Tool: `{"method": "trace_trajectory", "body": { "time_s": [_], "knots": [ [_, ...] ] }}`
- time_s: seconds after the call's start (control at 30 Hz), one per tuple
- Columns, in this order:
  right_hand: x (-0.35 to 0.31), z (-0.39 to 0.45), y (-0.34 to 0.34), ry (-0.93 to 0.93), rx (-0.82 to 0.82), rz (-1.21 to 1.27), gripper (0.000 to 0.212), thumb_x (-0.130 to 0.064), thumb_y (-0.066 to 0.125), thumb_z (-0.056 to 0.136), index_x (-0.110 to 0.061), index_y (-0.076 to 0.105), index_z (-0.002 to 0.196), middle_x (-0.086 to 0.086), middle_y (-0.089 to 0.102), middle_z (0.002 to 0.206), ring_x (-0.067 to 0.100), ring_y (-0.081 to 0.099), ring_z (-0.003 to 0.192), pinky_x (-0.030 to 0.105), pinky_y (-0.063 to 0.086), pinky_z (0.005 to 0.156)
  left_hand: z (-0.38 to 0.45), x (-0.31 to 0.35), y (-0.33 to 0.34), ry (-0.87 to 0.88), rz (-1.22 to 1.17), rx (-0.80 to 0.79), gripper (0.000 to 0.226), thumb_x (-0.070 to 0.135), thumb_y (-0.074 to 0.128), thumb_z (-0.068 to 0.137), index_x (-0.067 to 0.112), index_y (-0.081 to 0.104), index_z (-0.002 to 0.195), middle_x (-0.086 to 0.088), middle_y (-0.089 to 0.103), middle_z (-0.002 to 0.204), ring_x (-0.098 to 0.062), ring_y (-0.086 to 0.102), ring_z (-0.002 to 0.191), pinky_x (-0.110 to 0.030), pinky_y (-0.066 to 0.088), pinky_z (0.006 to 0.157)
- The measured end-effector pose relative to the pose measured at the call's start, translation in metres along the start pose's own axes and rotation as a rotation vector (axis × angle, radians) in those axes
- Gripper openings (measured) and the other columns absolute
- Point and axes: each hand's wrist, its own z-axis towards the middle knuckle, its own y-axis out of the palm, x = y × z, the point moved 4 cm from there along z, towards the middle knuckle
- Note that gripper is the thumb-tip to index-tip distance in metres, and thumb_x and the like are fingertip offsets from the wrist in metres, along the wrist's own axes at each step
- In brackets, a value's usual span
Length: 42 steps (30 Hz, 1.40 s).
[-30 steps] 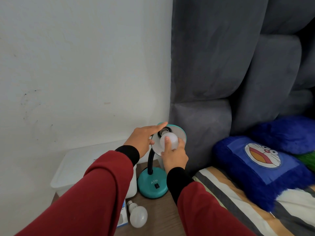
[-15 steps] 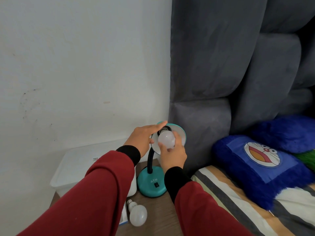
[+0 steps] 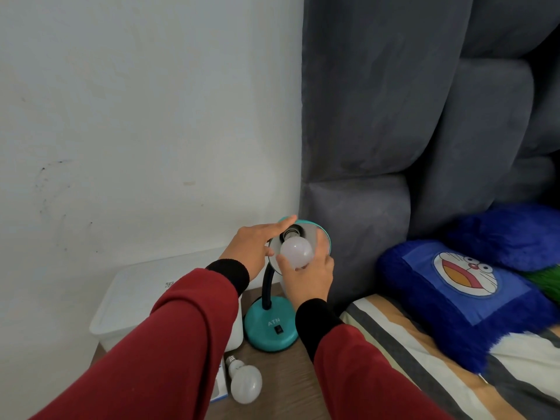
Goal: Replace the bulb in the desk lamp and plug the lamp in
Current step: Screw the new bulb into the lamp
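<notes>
A teal desk lamp (image 3: 270, 329) stands on a wooden bedside table, its shade (image 3: 306, 230) tilted up toward me. A white bulb (image 3: 296, 252) sits at the shade's socket. My right hand (image 3: 309, 275) cups the bulb from below, fingers and thumb around it. My left hand (image 3: 254, 245) lies flat against the shade's left rim and steadies it. A second white bulb (image 3: 245, 379) lies loose on the table in front of the lamp base. No plug or cord shows.
A white lidded plastic box (image 3: 145, 294) stands left of the lamp against the wall. A small blue-and-white carton (image 3: 220, 386) lies beside the loose bulb. A grey padded headboard (image 3: 394, 147) and a bed with blue pillows (image 3: 466, 295) fill the right.
My right hand has shifted its grip around the bulb, from fingers over its front to cupping it from beneath. My left hand stays on the shade.
</notes>
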Motion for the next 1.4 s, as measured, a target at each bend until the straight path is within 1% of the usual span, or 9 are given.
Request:
{"method": "trace_trajectory", "body": {
  "time_s": [0.1, 0.27, 0.4, 0.57, 0.7, 0.83, 1.07, 1.27, 1.4],
  "knots": [
    [0.002, 0.005, 0.0, 0.042, -0.009, 0.021, 0.059, -0.034, 0.06, 0.089, -0.025, 0.035, 0.142, 0.013, 0.051, 0.132, 0.019, 0.053, 0.101, 0.02, 0.038, 0.082, -0.001, 0.002, -0.002, -0.002, -0.031, 0.001, 0.08, -0.014, 0.045, 0.092, 0.047, 0.028, 0.142, -0.007, 0.056, 0.127, 0.002, 0.048, 0.073, -0.011, 0.035, 0.084],
    [-0.002, 0.002, -0.001, -0.022, 0.014, -0.012, 0.069, -0.032, 0.061, 0.087, -0.026, 0.026, 0.145, 0.01, 0.039, 0.142, 0.027, 0.045, 0.125, 0.025, 0.038, 0.094, -0.002, 0.003, -0.002, -0.012, -0.042, 0.0, 0.08, -0.014, 0.043, 0.092, 0.048, 0.03, 0.141, -0.009, 0.056, 0.125, 0.008, 0.045, 0.063, -0.012, 0.035, 0.081],
    [0.002, 0.006, 0.002, 0.028, -0.029, -0.029, 0.055, -0.037, 0.057, 0.09, -0.026, 0.037, 0.14, 0.015, 0.051, 0.132, 0.024, 0.055, 0.108, 0.021, 0.037, 0.083, 0.0, 0.001, -0.002, -0.017, -0.035, 0.004, 0.082, -0.015, 0.043, 0.091, 0.049, 0.029, 0.141, -0.004, 0.056, 0.129, 0.004, 0.05, 0.074, -0.012, 0.035, 0.084],
    [-0.003, 0.003, 0.0, -0.023, 0.003, -0.041, 0.071, -0.034, 0.063, 0.086, -0.026, 0.026, 0.145, 0.01, 0.04, 0.139, 0.025, 0.047, 0.122, 0.025, 0.038, 0.092, 0.001, -0.001, 0.001, -0.02, -0.037, -0.006, 0.083, -0.016, 0.041, 0.091, 0.05, 0.029, 0.14, 0.0, 0.052, 0.135, -0.004, 0.053, 0.088, -0.011, 0.036, 0.085],
    [0.002, 0.006, 0.002, 0.059, -0.005, -0.049, 0.053, -0.043, 0.05, 0.092, -0.022, 0.037, 0.139, 0.017, 0.055, 0.129, 0.028, 0.057, 0.112, 0.03, 0.046, 0.091, 0.001, 0.0, 0.0, -0.019, -0.041, -0.006, 0.081, -0.015, 0.041, 0.091, 0.048, 0.03, 0.141, 0.001, 0.054, 0.132, -0.001, 0.053, 0.084, -0.012, 0.036, 0.086],
    [-0.007, 0.0, 0.0, -0.069, -0.002, -0.114, 0.064, -0.037, 0.056, 0.09, -0.024, 0.027, 0.146, 0.011, 0.036, 0.147, 0.027, 0.042, 0.131, 0.032, 0.039, 0.103, 0.001, -0.001, 0.002, -0.025, -0.038, -0.012, 0.082, -0.016, 0.041, 0.091, 0.049, 0.03, 0.14, 0.002, 0.054, 0.132, -0.006, 0.054, 0.088, -0.012, 0.036, 0.082],
    [-0.004, 0.007, -0.005, 0.02, -0.034, -0.079, 0.059, -0.046, 0.044, 0.094, -0.023, 0.028, 0.146, 0.016, 0.045, 0.142, 0.029, 0.044, 0.13, 0.032, 0.038, 0.103, 0.002, -0.002, 0.002, -0.016, -0.036, -0.008, 0.08, -0.014, 0.04, 0.092, 0.05, 0.03, 0.14, 0.005, 0.05, 0.14, -0.009, 0.057, 0.102, -0.012, 0.035, 0.087],
    [0.0, 0.006, -0.001, 0.08, -0.064, -0.034, 0.064, -0.041, 0.056, 0.089, -0.026, 0.029, 0.145, 0.016, 0.05, 0.136, 0.029, 0.051, 0.122, 0.033, 0.044, 0.099, 0.001, 0.001, 0.002, -0.022, -0.014, -0.008, 0.081, -0.015, 0.042, 0.092, 0.048, 0.028, 0.141, 0.003, 0.051, 0.138, -0.008, 0.057, 0.099, -0.011, 0.034, 0.087],
    [-0.007, 0.002, -0.001, 0.033, -0.062, -0.032, 0.071, -0.043, 0.06, 0.087, -0.028, 0.025, 0.146, 0.014, 0.04, 0.143, 0.029, 0.044, 0.128, 0.033, 0.04, 0.101, 0.0, 0.003, 0.0, -0.029, -0.026, 0.002, 0.079, -0.013, 0.041, 0.093, 0.048, 0.028, 0.141, 0.0, 0.054, 0.132, 0.006, 0.05, 0.075, -0.008, 0.035, 0.08]
  ]
}}
